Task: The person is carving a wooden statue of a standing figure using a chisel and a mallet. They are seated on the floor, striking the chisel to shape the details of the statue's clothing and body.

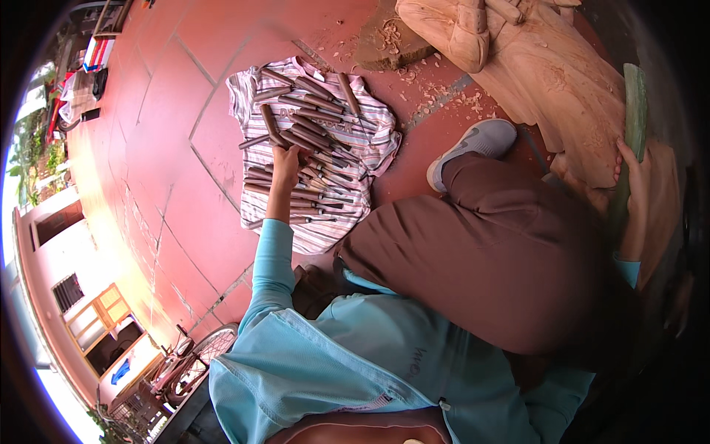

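Observation:
My left hand (287, 164) is closed over the left part of a spread of wood-carving chisels. From its fingers a brown-handled carving chisel (270, 124) sticks up and away; its blade end is hard to make out. Several more brown-handled chisels (309, 132) lie side by side on a striped shirt (325, 237) on the floor. At the far right, my right hand (632, 177) wraps round a thick green stick (635, 111), held upright beside a large carved wooden figure (547, 81). The lower end of the stick is in shadow.
Wood shavings (458, 103) are scattered near a flat wooden slab (392, 41) at the back. My bent leg in brown trousers (481, 259) and grey shoe (481, 144) lie between the tools and the carving. A bicycle (196, 362) stands at lower left on the red tiled floor (170, 185).

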The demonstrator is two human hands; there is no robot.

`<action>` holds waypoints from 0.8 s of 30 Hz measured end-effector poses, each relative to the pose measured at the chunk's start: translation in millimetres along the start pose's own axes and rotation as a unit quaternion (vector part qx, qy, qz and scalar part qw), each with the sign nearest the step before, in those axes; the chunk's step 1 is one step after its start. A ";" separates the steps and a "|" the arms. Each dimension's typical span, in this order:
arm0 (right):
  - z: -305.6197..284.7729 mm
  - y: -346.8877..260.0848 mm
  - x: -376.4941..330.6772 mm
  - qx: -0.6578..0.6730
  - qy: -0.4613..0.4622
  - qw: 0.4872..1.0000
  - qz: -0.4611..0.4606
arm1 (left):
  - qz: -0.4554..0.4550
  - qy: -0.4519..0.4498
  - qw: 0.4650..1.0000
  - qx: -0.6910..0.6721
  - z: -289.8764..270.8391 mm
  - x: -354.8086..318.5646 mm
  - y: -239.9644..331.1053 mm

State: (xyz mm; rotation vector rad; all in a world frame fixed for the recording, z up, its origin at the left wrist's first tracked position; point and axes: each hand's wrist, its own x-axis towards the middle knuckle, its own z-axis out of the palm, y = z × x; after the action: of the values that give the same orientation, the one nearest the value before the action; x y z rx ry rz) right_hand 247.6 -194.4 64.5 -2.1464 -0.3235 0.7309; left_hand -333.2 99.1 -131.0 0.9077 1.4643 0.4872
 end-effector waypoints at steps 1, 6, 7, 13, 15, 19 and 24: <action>6.8 -0.7 4.6 0.003 -0.002 1.000 0.002 | 0.053 0.057 0.996 0.035 -2.0 0.8 -20.5; 2.7 0.8 -0.1 0.009 -0.001 1.000 0.012 | 0.144 0.210 0.843 0.473 34.6 -4.7 -33.5; 4.3 1.0 -0.4 0.014 -0.002 1.000 0.010 | 0.144 0.271 0.780 0.546 42.8 -3.6 -28.7; 9.0 1.1 -8.4 0.031 0.018 0.999 -0.018 | 0.036 0.228 0.778 0.584 54.7 22.2 -17.2; 13.5 -3.3 -12.4 0.036 0.016 0.999 -0.032 | 0.083 0.221 0.789 0.567 24.0 44.0 -41.6; 22.2 -6.0 -11.0 0.029 0.005 0.996 -0.080 | 0.198 0.140 0.946 0.215 21.0 52.8 -31.9; 0.4 13.0 -17.2 -0.069 -0.003 0.985 -0.159 | 0.346 -0.130 0.921 0.125 216.0 -68.5 153.9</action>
State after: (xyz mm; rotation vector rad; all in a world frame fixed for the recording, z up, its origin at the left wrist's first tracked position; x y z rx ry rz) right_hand 233.4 -210.2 61.0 -2.1502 -0.7196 0.5424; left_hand -94.1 89.9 2.4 1.6450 0.9433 0.6696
